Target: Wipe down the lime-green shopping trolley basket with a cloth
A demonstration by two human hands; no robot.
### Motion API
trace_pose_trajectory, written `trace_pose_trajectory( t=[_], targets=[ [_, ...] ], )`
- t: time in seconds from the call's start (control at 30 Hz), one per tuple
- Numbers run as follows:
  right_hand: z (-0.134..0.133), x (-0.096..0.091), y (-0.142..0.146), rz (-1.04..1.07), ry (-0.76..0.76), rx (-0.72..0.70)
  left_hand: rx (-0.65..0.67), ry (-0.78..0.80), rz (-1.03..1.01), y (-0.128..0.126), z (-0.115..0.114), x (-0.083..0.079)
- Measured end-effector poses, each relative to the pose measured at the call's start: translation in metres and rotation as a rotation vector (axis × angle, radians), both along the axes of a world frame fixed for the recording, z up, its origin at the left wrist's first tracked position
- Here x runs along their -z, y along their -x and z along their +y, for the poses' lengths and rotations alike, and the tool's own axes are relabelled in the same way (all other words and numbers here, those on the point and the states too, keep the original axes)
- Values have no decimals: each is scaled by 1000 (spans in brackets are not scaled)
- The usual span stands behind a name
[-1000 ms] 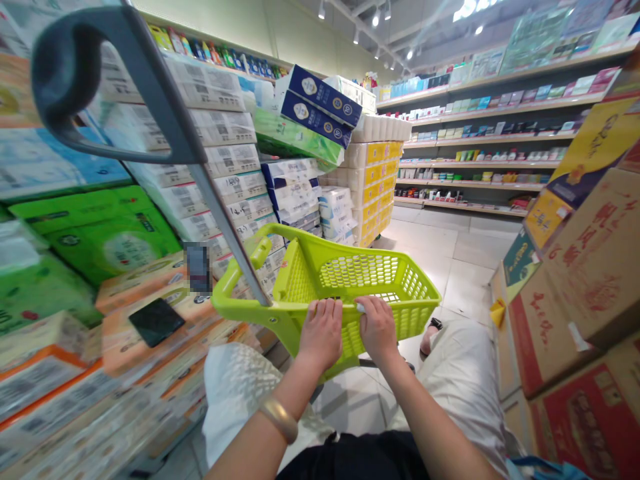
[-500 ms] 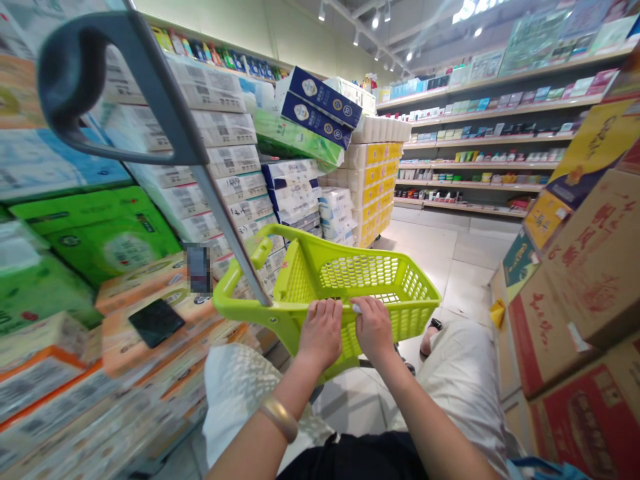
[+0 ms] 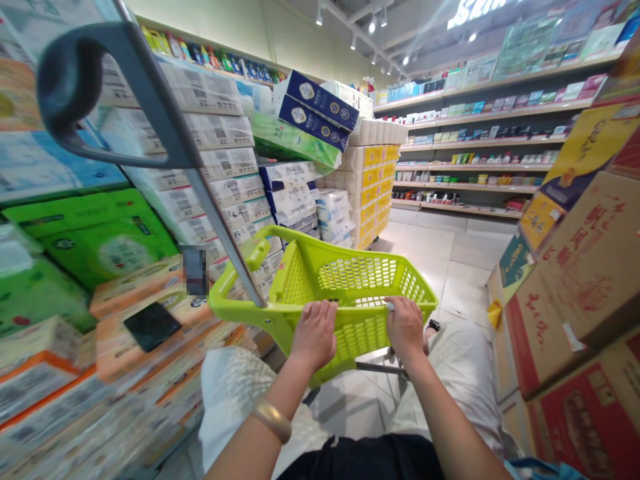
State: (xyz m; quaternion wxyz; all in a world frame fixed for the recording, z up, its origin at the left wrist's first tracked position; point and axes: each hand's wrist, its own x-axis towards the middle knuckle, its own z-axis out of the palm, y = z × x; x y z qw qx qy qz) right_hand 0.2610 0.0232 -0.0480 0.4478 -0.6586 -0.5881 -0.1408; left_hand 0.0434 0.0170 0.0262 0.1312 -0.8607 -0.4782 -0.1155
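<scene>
In front of me stands a lime-green shopping cart (image 3: 350,333) with a perforated basket and a tall metal bar topped by a grey handle (image 3: 165,127). My left hand (image 3: 316,337) is closed over the basket's near rim, fingers curled over the top edge. Farther right on the same rim, my right hand (image 3: 406,328) is closed too. A small white wad (image 3: 390,306), perhaps tissue or a wipe, shows at its thumb side; most of it is hidden by the fingers. The basket's inside looks bare where it shows.
Stacked tissue packs (image 3: 220,153) rise at the left, with a dark phone-like slab (image 3: 152,326) lying on an orange pack. Cardboard cartons (image 3: 590,253) crowd the right side. Shelves of goods (image 3: 480,140) line the back, beyond the tiled floor (image 3: 430,247).
My right hand has slid right along the cart's rim with the white wad, away from my left hand. My left hand keeps its place on the rim. The view has shifted slightly.
</scene>
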Motion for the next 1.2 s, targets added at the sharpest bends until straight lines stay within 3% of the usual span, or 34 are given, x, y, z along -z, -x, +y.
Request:
trace_pose_trajectory(
  t=[0.2, 0.37, 0.47, 0.57, 0.67, 0.8, 0.87, 0.97, 1.1, 1.2],
  targets=[
    [-5, 3, -14, -1, 5, 43, -42, -25, -36, 8, 2, -2],
    [-6, -4, 9, -3, 10, 71, -121, -111, -122, -12, -4, -1],
    [-5, -8, 34, -33, -5, -37, 2, -74, -104, -31, -5, 6],
    [-6, -8, 47, -64, -9, -154, 30, 19, -71, -40, -2, 17],
    [-10, -3, 35, -57, -16, -147, 31, 54, -45, -36, 2, 23],
    [-15, 5, 5, -16, -26, -5, 36, 75, -36, -30, 3, 22],
    [-15, 4, 5, 2, -22, 46, 25, 86, -30, -30, 1, 19],
    [-11, -4, 32, -7, 1, 6, 12, 93, -24, -33, 0, 17],
    [-6, -14, 74, -37, 11, -166, 6, 98, -15, -31, 0, 16],
    [-7, -13, 74, -66, 15, -217, 8, 101, -2, -26, 2, 16]
  ],
)
